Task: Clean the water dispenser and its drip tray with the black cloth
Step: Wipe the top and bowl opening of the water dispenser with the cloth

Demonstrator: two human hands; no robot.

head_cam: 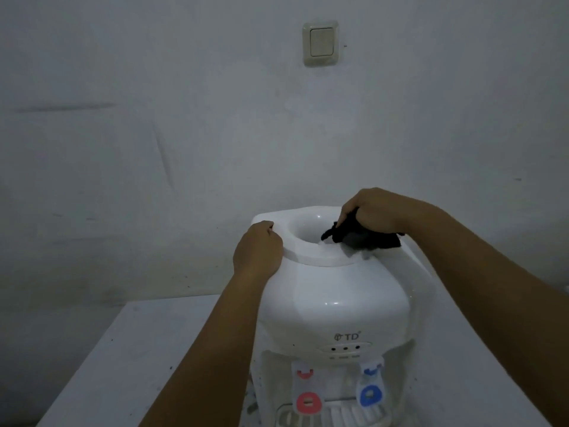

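Dim light falls on a pale plastered wall (pixel 154 134) carrying a cream rocker light switch (pixel 320 43) high up, a little right of centre. Below it a white table (pixel 107 365) runs toward the viewer, its far edge meeting the wall and its surface dotted with small dark specks. On the table's right part stands a white countertop water dispenser (pixel 332 291) marked "TD" on its front, with three small indicator dots beneath the logo. Two taps hang below: a red tap (pixel 308 402) on the left and a blue tap (pixel 371 395) on the right. Under them, at the picture's bottom edge, sits the slotted white drip tray (pixel 348 416), only partly in view.

The left hand (pixel 258 246) rests on the dispenser's top left shoulder, fingers curled over the outer rim of the round bottle well (pixel 308 232), bracing the body. The right hand (pixel 374 212) reaches to the well's right rim, its fingers clenched around a bunched black cloth (pixel 363 237). The cloth lies pressed on the rim, with one loose end dangling into the well.
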